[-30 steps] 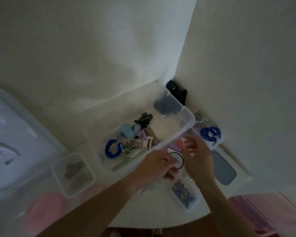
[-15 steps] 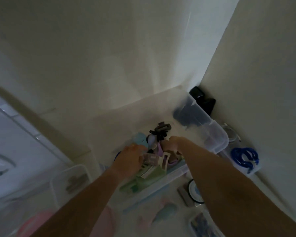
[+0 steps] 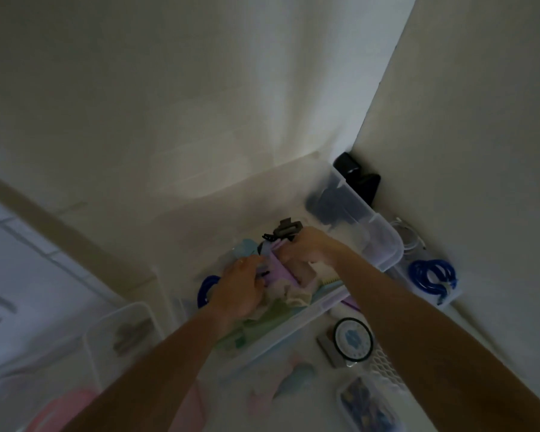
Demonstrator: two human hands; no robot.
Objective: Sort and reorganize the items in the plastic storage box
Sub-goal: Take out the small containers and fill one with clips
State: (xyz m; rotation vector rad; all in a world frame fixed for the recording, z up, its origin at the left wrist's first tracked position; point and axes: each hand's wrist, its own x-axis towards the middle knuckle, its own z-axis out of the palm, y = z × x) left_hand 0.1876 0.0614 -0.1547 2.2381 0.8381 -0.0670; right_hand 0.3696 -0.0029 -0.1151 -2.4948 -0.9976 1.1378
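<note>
A white tabletop (image 3: 309, 397) sits in a dim wall corner. On it, inside the box (image 3: 384, 244), the left hand (image 3: 240, 291) and right hand (image 3: 306, 247) curl round a lilac item (image 3: 276, 269) between them.

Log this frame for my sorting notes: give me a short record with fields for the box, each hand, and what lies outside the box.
box: clear plastic storage box in the corner, open, holding mixed small items
left hand: left hand inside the box, fingers curled on the lilac item
right hand: right hand inside the box, at the same lilac item beside a black hair claw; exact grip unclear
in box, left: blue coil
outside, right: blue coiled ties
outside, near: round black-rimmed disc
</note>
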